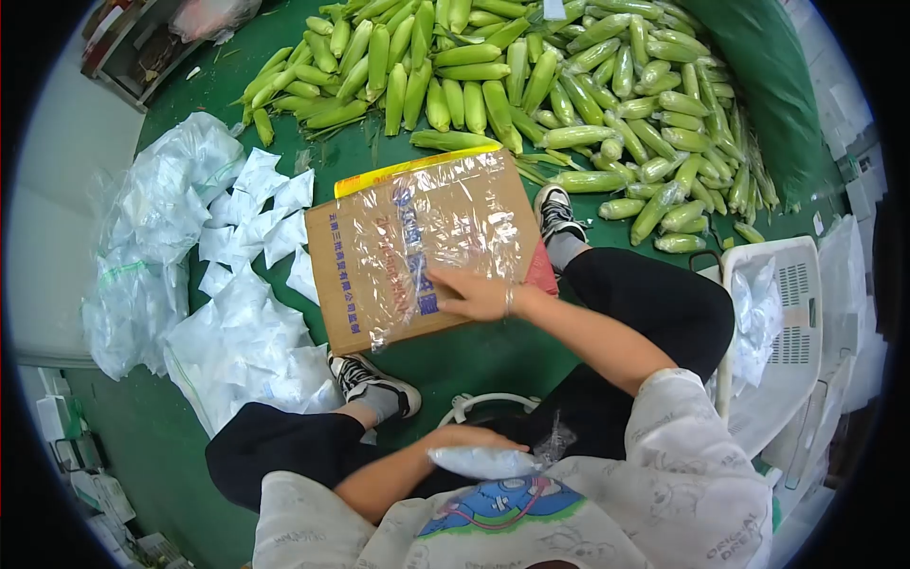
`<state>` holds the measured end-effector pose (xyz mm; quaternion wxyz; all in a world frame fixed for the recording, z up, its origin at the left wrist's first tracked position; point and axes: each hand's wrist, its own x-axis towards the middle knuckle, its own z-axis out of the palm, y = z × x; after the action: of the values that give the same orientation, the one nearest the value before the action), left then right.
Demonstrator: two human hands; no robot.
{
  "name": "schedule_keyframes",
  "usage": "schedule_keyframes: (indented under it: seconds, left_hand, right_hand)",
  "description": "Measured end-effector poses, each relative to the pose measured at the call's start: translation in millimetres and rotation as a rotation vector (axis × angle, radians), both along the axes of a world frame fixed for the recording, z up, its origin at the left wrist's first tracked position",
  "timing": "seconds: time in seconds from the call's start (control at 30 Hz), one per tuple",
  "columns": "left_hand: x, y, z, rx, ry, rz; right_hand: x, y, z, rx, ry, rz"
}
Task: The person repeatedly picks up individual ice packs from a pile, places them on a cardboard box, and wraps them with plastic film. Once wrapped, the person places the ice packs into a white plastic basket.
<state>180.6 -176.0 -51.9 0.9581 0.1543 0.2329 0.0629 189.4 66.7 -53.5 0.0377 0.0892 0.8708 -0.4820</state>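
Observation:
My right hand (471,293) lies over a cardboard box (360,270) with blue and red printing, its fingers stretched out on the clear plastic film (464,204) covering the top. Close to my shirt, my left hand (469,438) is curled against a small white packet (485,463); its thumb is hidden. Crumpled clear plastic (556,440) sits just right of this packet. Similar white packets (254,223) are strewn on the floor left of the box, beside a clear bag full of them (251,346).
Heaped corn cobs (474,71) in green husks cover the far floor; film-wrapped cobs (678,133) lie at right. More bagged packets (156,204) stand at far left. A white basket (791,332) with plastic inside is by my right knee. A shelf (142,57) is back left.

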Motion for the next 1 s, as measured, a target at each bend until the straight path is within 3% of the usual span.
schedule_keyframes:
  seconds: [0.03, 0.07, 0.13, 0.17, 0.2, 0.23, 0.27, 0.33, 0.37, 0.4, 0.43, 0.47, 0.5, 0.53, 0.57, 0.6, 0.63, 0.67, 0.7, 0.77, 0.83, 0.9, 0.93, 0.97, 1.0]
  left_hand:
    - [5, -35, -72, 0.28, 0.048, 0.117]
    - [-3, -18, 2, 0.149, 0.232, 0.289]
    - [-11, -2, -5, -0.369, -0.651, 0.749]
    - [-16, -9, -38, -0.307, -0.546, 0.786]
    - [-22, -9, -66, -0.243, -0.454, 0.786]
    - [-32, 16, -15, -0.203, -0.286, 0.798]
    - [-22, 18, 54, -0.316, 0.06, 1.086]
    - [-12, 22, 89, -0.016, 0.095, 1.301]
    - [3, 22, 80, 0.17, 0.38, 1.412]
    - [16, 20, 41, 0.507, 1.179, 1.445]
    - [24, 27, 32, 0.664, 1.592, 1.379]
    - [21, 48, 34, 0.443, 1.468, 1.613]
    - [-3, 66, -4, 0.42, 1.264, 1.739]
    - [-21, 76, -40, 0.385, 1.068, 1.841]
    - [-20, 78, -25, 0.388, 1.065, 1.832]
    - [-20, 88, 6, 0.28, 0.76, 1.691]
    - [-17, 103, 30, 0.178, 0.466, 1.524]
    - [-19, 109, 37, 0.179, 0.381, 1.34]
    - [-18, 114, 42, 0.229, 0.355, 1.144]
    - [-11, 123, 51, 0.402, 0.361, 0.825]
    - [-4, 136, 58, 0.677, 0.399, 0.594]
    - [17, 148, 70, 1.236, 0.369, 0.511]
    - [21, 157, 121, 0.338, 0.258, 0.377]
    - [32, 171, 132, 0.916, 0.218, 0.227]
    - [42, 182, 146, 0.963, 0.11, 0.173]
  right_hand:
    - [14, -12, 39, 0.06, -0.084, 0.008]
    - [40, -35, 39, -0.325, -0.074, -0.076]
    - [82, -73, 73, -0.386, 0.006, -0.133]
    - [97, -84, 86, -0.438, 0.09, -0.21]
    - [104, -92, 89, -0.324, 0.119, -0.423]
    - [107, -101, 84, -0.317, 0.091, -0.699]
    - [106, -104, 68, -0.296, 0.083, -0.996]
    - [116, -90, 18, 0.044, 0.062, -1.101]
    - [116, -90, 5, 0.161, 0.053, -1.11]
    - [112, -97, -1, 0.308, 0.277, -1.119]
    - [109, -99, 55, -0.013, -0.146, -1.078]
    - [105, -103, 93, 0.131, -0.134, -0.934]
    - [103, -110, 124, 0.239, -0.004, -0.863]
    - [102, -107, 119, 0.244, -0.006, -0.876]
    - [97, -106, 108, 0.63, 0.16, -0.808]
    - [95, -102, 103, 1.018, 0.326, -0.714]
    - [100, -101, 114, 1.03, 0.322, -0.728]
    - [109, -104, 134, 1.056, 0.414, -0.559]
    - [118, -107, 146, 1.074, 0.503, -0.38]
    - [129, -107, 145, 1.04, 0.542, -0.436]
    - [129, -117, 139, 0.92, 0.641, -0.517]
    - [160, -93, 170, 0.948, 0.525, -0.746]
    - [176, -87, 204, 1.022, 0.31, -0.826]
    - [189, -83, 213, 1.052, 0.318, -0.908]
    - [196, -82, 228, 0.958, 0.189, -1.104]
